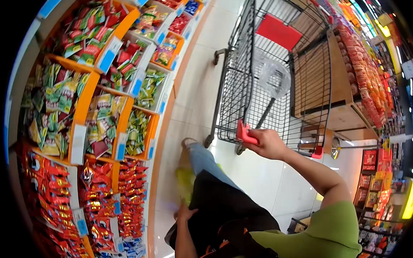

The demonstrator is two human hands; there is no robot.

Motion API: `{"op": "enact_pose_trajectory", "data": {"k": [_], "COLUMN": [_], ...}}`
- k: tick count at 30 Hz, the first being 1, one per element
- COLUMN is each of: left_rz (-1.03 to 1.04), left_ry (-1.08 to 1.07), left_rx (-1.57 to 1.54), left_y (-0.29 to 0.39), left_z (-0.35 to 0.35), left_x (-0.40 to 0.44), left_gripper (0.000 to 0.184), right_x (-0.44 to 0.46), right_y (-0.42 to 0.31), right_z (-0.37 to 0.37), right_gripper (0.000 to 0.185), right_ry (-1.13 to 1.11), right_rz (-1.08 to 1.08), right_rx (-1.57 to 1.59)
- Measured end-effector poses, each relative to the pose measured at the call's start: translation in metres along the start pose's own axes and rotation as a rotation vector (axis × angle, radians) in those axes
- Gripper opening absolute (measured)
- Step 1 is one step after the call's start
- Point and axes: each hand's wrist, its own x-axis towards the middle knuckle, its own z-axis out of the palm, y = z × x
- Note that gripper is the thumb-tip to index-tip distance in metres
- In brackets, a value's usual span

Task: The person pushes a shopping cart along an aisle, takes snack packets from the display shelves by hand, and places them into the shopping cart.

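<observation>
One cart (pixel 262 106) holding one clear bag (pixel 275 79) stands near candy bins (pixel 84 107); our right hand (pixel 266 144) grips the red handle (pixel 245 134); any grip by our left hand (pixel 184 213) is unclear.

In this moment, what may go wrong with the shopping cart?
The right hand grips the cart at one red corner, so it may swing sideways when pushed. A front-facing foot is close to a wheel, which might bump it. The cart also stands near the wooden stand, so a turn might knock it.
</observation>
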Motion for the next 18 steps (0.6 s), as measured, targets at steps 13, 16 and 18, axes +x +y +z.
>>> {"op": "enact_pose_trajectory", "data": {"k": [13, 16, 18], "left_rz": [0.03, -0.107, -0.08], "left_ry": [0.225, 0.279, 0.439], "left_rx": [0.036, -0.068, -0.047], "left_y": [0.018, 0.048, 0.038], "left_z": [0.056, 0.044, 0.037], "left_x": [0.077, 0.028, 0.035], "left_gripper": [0.041, 0.033, 0.031], "right_x": [0.01, 0.012, 0.006], "right_y": [0.004, 0.005, -0.009], "right_z": [0.025, 0.036, 0.04], "right_gripper": [0.021, 0.022, 0.02], "right_ry": [0.156, 0.153, 0.274], "right_rz": [-0.107, -0.147, -0.237], "right_rx": [0.117, 0.227, -0.061]}}
